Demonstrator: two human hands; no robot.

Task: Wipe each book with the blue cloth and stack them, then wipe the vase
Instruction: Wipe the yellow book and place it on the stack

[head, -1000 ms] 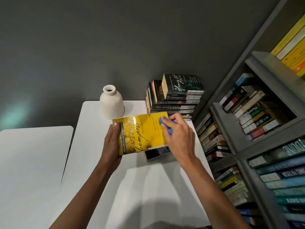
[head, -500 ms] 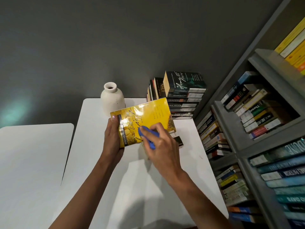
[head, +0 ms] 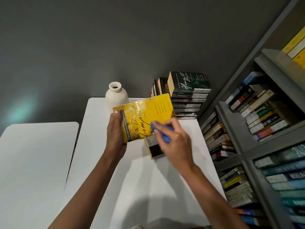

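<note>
My left hand [head: 115, 138] grips a yellow book [head: 145, 113] by its spine edge and holds it tilted above the white table [head: 148, 187]. My right hand [head: 175, 144] is closed on the blue cloth [head: 162, 131] and presses it against the lower right of the yellow cover. A dark book [head: 154, 148] lies flat on the table just below the yellow one, partly hidden by my right hand. A white vase [head: 116, 96] stands upright at the table's far edge. A stack of books [head: 188, 100] rises at the far right corner, with several upright books beside it.
A grey bookshelf [head: 257, 146] packed with books runs along the right side of the table. A second white table [head: 33, 162] sits to the left across a narrow gap. A dark grey wall stands behind everything.
My right hand with the blue cloth has swept across the yellow cover, from its right edge to the left and then back toward the lower right. The book has tilted up slightly.
</note>
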